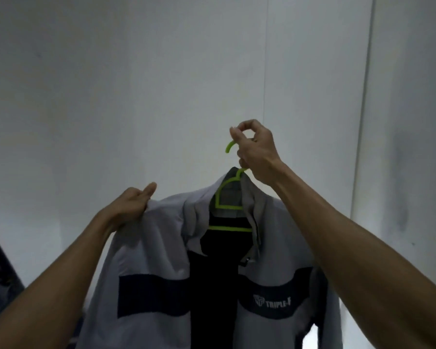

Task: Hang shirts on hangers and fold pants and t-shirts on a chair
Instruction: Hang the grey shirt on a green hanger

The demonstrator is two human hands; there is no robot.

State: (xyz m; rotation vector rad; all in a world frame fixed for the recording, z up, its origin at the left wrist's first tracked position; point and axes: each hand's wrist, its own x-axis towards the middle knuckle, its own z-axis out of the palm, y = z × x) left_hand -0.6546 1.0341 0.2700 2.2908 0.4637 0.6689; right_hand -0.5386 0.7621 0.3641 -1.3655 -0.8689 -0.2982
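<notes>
A light grey shirt point(151, 248) with a dark band across the chest and a dark inner front hangs open in front of me on a lime green hanger point(227, 205). My right hand point(256, 152) is raised and closed around the hanger's hook and neck, holding it up. My left hand point(130, 202) pinches the shirt's left shoulder fabric, thumb on top. The hanger's arms are hidden inside the shirt; only its hook, neck and crossbar show at the collar.
A plain white wall point(161, 84) fills the background, with a vertical seam right of centre and a panel edge at the far right. A dark slanted object point(3, 268) shows at the lower left edge.
</notes>
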